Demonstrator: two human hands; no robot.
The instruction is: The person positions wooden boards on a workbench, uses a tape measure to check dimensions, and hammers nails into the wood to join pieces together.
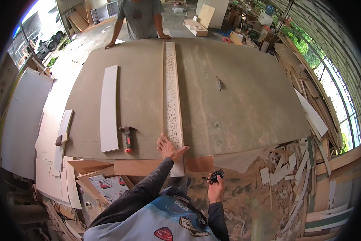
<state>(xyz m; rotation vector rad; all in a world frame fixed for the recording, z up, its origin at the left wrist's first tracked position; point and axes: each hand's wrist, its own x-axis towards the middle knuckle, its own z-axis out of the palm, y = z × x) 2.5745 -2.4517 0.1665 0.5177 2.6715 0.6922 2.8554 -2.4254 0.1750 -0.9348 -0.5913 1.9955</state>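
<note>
A long narrow board with a speckled white face [172, 88] and bare wood edges runs across the big brown work table [236, 96], its near end jutting past the front edge. My left hand [170, 150] lies on its near part, fingers spread and thumb out to the right. Off the table's front edge, my right hand [215, 193] is closed around a small black tape measure [216, 175]. To the left of the speckled board lie a claw hammer [127, 139] with a black and red handle and a plain white strip [110, 108].
Across the table a person in a grey shirt [142, 20] rests both hands on the far edge. A thin blade-like piece [218, 83] lies on the right half. Wood offcuts [287, 168] cover the floor at right; white panels [26, 124] lean at left.
</note>
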